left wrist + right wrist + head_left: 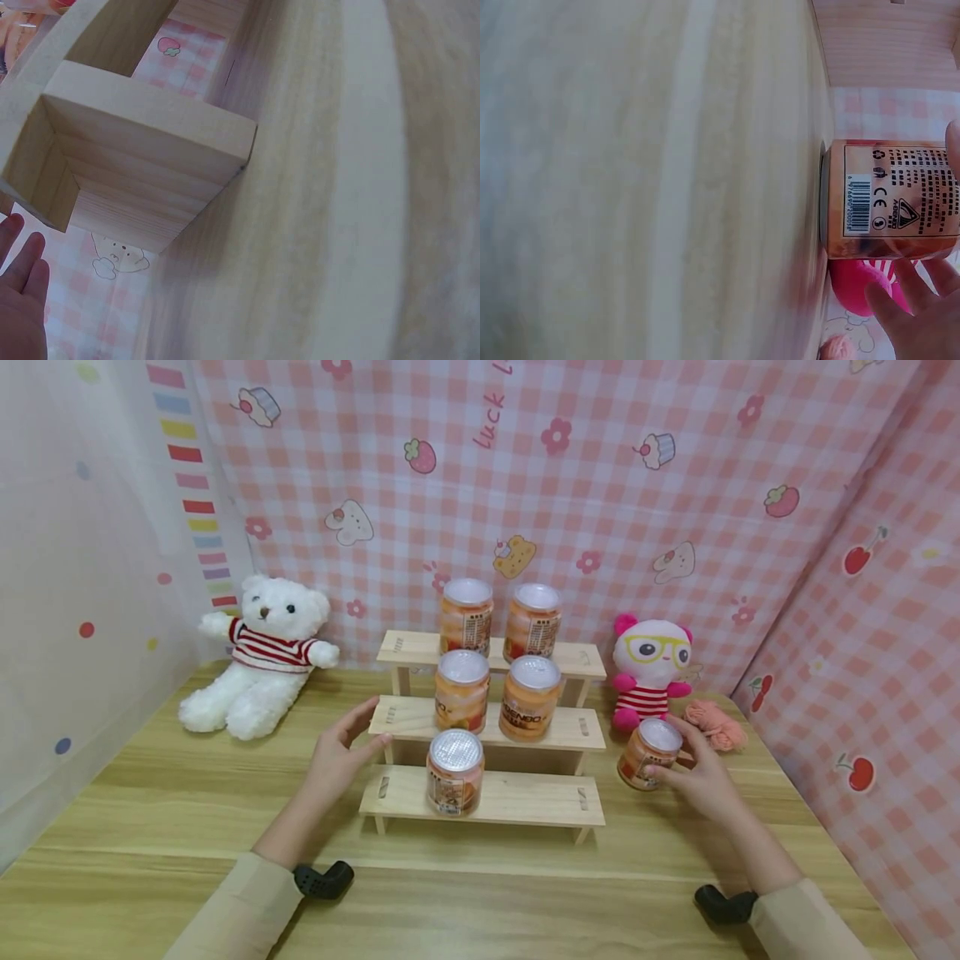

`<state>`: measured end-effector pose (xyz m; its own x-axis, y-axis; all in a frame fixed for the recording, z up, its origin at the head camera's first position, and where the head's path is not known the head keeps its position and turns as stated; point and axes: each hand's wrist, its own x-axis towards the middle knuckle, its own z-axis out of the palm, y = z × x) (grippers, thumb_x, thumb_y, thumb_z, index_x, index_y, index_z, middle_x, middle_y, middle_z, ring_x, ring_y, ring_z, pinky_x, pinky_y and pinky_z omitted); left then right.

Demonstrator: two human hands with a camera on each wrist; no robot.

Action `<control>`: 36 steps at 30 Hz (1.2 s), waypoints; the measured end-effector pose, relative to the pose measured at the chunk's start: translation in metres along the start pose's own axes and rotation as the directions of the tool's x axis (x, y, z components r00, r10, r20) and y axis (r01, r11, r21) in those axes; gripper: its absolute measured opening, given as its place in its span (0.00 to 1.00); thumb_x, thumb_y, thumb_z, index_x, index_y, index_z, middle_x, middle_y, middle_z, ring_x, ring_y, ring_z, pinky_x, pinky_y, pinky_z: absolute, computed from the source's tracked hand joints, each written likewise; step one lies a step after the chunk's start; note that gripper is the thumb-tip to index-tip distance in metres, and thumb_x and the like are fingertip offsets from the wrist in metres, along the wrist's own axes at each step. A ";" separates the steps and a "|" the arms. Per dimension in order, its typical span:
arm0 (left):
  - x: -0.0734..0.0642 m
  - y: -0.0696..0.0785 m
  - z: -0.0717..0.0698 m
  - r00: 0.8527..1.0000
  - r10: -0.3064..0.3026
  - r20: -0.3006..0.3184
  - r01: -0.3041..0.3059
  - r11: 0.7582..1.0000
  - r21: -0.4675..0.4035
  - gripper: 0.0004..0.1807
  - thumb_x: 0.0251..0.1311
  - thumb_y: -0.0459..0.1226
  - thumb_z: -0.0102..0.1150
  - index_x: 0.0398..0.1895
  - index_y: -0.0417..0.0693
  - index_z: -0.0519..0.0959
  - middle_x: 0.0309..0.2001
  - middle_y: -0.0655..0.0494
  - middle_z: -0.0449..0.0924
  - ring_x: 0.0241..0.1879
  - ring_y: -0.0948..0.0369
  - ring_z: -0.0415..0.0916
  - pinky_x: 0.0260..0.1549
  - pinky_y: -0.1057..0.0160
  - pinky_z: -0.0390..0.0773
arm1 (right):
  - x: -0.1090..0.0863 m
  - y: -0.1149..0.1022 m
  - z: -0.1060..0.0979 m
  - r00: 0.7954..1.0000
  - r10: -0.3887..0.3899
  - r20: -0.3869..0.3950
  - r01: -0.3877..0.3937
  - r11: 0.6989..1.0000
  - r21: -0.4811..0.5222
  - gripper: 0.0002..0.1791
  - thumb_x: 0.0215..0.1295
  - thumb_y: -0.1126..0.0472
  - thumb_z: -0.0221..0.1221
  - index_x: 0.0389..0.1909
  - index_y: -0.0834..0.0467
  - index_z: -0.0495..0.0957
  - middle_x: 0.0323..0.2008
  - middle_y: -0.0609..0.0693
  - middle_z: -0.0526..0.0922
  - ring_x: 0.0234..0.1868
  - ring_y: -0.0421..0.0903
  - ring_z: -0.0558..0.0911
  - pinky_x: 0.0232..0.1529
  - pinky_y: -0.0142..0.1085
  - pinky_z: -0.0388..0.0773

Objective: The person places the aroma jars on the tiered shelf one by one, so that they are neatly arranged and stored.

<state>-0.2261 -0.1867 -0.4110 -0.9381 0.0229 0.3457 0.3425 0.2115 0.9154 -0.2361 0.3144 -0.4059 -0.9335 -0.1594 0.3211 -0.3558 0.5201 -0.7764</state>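
My right hand grips an orange can with a silver lid, thumb in front and fingers behind. In the right wrist view the can shows a barcode label, its base at the tabletop. My left hand is at the left end of the middle step of a three-step wooden stand, thumb by the front edge and fingertips at the back corner. Its fingers look straight in the left wrist view. Similar cans stand on the steps: two on top, two in the middle, one can below.
A white teddy bear in a striped sweater sits left of the stand. Behind the held can is a pink plush panda with yellow glasses, beside coral yarn. Checked cloth hangs behind the wooden table.
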 end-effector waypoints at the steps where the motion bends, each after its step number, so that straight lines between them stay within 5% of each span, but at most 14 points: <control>1: 0.000 0.000 0.000 1.000 -0.002 -0.002 0.002 1.000 0.002 0.33 0.60 0.35 0.64 0.68 0.42 0.65 0.67 0.43 0.64 0.66 0.45 0.59 0.63 0.46 0.60 | 0.000 0.000 0.001 1.000 0.000 -0.001 0.000 1.000 0.013 0.45 0.56 0.70 0.67 0.71 0.66 0.53 0.62 0.66 0.63 0.58 0.47 0.67 0.52 0.31 0.69; 7: 0.000 -0.002 0.000 1.000 -0.007 -0.004 0.007 1.000 0.012 0.33 0.60 0.35 0.64 0.68 0.43 0.66 0.67 0.43 0.64 0.66 0.45 0.59 0.63 0.45 0.61 | 0.001 0.004 0.004 1.000 -0.009 -0.002 0.009 0.996 0.084 0.46 0.55 0.74 0.66 0.71 0.68 0.51 0.60 0.66 0.62 0.49 0.31 0.68 0.44 0.21 0.72; 36: 0.000 -0.003 -0.001 1.000 -0.010 -0.003 0.010 1.000 0.021 0.33 0.60 0.37 0.64 0.69 0.44 0.65 0.66 0.44 0.65 0.66 0.46 0.60 0.63 0.49 0.61 | -0.001 0.000 0.008 0.998 0.029 -0.060 -0.024 0.995 0.092 0.43 0.52 0.74 0.68 0.69 0.67 0.57 0.62 0.64 0.63 0.49 0.31 0.68 0.42 0.21 0.74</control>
<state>-0.2271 -0.1879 -0.4137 -0.9413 0.0180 0.3370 0.3318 0.2319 0.9144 -0.2352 0.3078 -0.4105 -0.9393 -0.0931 0.3304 -0.3361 0.4441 -0.8306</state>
